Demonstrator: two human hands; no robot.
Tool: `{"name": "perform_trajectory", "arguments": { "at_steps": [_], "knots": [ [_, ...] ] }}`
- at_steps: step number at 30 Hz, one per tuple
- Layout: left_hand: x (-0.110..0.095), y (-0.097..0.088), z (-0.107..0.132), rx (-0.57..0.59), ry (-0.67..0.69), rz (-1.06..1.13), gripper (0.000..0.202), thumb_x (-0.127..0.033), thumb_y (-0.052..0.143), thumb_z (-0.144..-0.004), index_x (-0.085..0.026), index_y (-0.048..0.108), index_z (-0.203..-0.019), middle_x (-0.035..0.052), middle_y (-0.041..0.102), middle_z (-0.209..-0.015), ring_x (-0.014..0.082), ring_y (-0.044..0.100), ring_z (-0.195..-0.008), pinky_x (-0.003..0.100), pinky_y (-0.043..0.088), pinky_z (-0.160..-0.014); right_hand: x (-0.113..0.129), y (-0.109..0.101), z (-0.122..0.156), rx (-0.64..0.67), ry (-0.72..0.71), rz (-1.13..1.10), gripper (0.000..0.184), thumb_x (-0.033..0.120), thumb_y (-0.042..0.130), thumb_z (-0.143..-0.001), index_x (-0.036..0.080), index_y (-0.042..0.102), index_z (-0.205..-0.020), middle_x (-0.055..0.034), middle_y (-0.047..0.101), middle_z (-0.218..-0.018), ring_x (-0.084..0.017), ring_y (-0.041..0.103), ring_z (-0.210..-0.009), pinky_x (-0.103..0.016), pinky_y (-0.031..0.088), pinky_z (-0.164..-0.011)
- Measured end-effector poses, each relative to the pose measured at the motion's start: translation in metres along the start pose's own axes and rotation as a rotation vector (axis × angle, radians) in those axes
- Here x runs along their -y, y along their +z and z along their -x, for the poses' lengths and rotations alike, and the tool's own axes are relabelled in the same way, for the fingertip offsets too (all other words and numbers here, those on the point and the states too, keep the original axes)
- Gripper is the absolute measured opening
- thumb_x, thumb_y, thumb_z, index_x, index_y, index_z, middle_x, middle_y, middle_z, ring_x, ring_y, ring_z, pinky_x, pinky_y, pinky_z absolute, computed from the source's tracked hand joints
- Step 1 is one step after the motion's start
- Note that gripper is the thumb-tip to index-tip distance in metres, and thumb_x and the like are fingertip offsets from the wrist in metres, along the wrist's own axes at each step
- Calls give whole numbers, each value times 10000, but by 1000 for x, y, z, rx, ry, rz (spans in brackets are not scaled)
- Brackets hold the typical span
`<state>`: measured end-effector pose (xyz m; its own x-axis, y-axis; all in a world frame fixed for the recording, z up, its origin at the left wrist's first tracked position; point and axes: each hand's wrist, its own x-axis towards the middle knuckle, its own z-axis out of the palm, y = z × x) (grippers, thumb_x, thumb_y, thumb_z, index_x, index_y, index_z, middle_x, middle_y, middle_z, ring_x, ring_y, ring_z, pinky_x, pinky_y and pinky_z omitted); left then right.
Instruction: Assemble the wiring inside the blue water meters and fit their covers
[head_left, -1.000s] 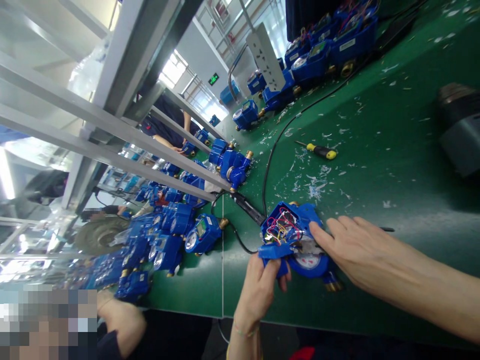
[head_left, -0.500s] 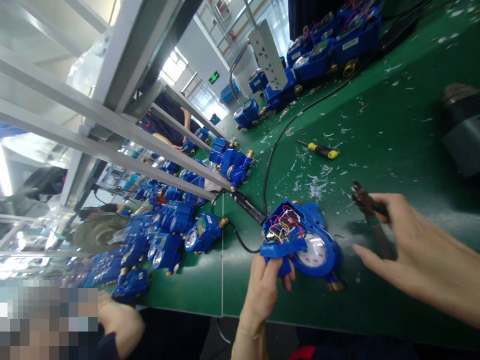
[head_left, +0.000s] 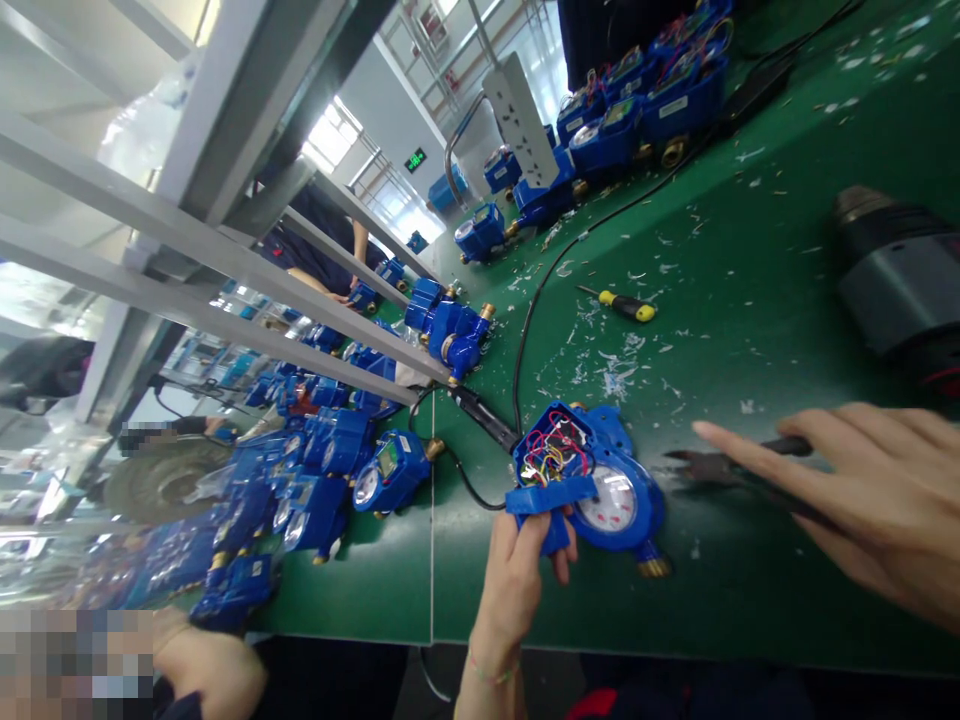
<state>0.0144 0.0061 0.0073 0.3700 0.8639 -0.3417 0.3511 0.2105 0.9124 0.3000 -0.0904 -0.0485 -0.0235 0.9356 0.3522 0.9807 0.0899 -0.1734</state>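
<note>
Left hand (head_left: 516, 560) closed on blue cover (head_left: 551, 494); right hand (head_left: 862, 490) loosely closed round pliers (head_left: 705, 468); opened meter (head_left: 611, 500) between them

Left hand (head_left: 517, 570) pinches blue cover (head_left: 551, 494) at open meter (head_left: 611, 500), coloured wires (head_left: 556, 447) showing; right hand (head_left: 862, 490) at dark pliers (head_left: 706, 467), grip hard to tell; screwdriver (head_left: 630, 306) beyond.

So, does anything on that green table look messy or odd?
Yes: pale scraps lie scattered across the green table, with a clump between the screwdriver and the open blue meter. They look like loose debris left unswept.
</note>
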Motion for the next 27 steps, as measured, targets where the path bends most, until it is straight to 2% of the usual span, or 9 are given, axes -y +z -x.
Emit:
{"name": "perform_trajectory", "arguments": {
  "at_steps": [2, 3, 6, 7, 9, 13, 17, 23, 27],
  "knots": [
    [0, 0, -1, 7, 0, -5, 368, -427, 459, -953, -117, 648, -903, -6, 608, -607, 97, 511, -460, 234, 410, -525, 0, 3, 2, 88, -64, 57, 588, 22, 404, -822, 292, 656, -1279, -87, 605, -821, -230, 565, -733, -367, 399, -663],
    [-1, 0, -1, 11, 0, -6, 370, -430, 458, -951, -117, 648, -895, -6, 606, -605, 96, 507, -455, 233, 406, -519, 3, 5, 3, 109, -35, 44, 558, 34, 389, -847, 264, 654, -1282, -94, 615, -830, -232, 583, -736, -365, 422, -658],
    [-1, 1, -2, 6, 13, -16, 394, -454, 458, -943, -118, 647, -862, -2, 605, -599, 98, 496, -439, 235, 399, -496, 27, 2, 3, 111, 112, -257, 437, 174, 399, -955, 208, 558, -1360, -116, 666, -1069, -229, 661, -922, -341, 538, -781],
    [-1, 1, -1, -5, 15, -27, 393, -454, 456, -945, -121, 648, -862, 0, 610, -604, 101, 501, -446, 239, 408, -504, 39, -1, 2, 113, 119, -390, 421, 212, 398, -968, 204, 537, -1366, -114, 659, -1157, -222, 665, -999, -327, 555, -839],
    [-1, 2, 0, -30, 14, -64, 398, -445, 440, -956, -130, 650, -835, 5, 616, -607, 112, 516, -464, 249, 426, -527, 62, -8, -2, 129, 108, -532, 412, 215, 392, -949, 193, 544, -1332, -104, 668, -1186, -204, 680, -1023, -315, 581, -856],
    [-1, 3, 9, -93, 36, -252, 450, -426, 410, -971, -155, 660, -713, 25, 615, -613, 142, 550, -536, 281, 460, -625, 93, -18, -14, 9, 46, -461, 403, 153, 388, -817, 129, 642, -1129, -129, 726, -970, -228, 728, -782, -350, 624, -622],
    [-1, 6, 18, -198, 74, -464, 462, -380, 371, -991, -183, 697, -730, 30, 632, -681, 165, 565, -653, 305, 442, -760, 101, -20, -22, -67, 33, -340, 376, 113, 374, -739, 108, 655, -988, -137, 724, -812, -230, 704, -603, -340, 583, -462],
    [3, 9, 19, -201, 89, -482, 532, -466, 342, -997, -168, 728, -781, 63, 644, -733, 188, 567, -686, 322, 454, -742, 107, -23, -26, -99, 15, -304, 345, 69, 355, -706, 105, 621, -923, -104, 708, -693, -188, 665, -487, -268, 529, -395],
    [6, 8, 18, -222, 97, -509, 505, -400, 344, -1003, -182, 738, -776, 58, 652, -726, 192, 574, -710, 328, 441, -772, 108, -23, -26, -109, -3, -318, 364, 60, 353, -680, 98, 616, -928, -87, 700, -654, -184, 655, -461, -256, 505, -374]
  ]
}}
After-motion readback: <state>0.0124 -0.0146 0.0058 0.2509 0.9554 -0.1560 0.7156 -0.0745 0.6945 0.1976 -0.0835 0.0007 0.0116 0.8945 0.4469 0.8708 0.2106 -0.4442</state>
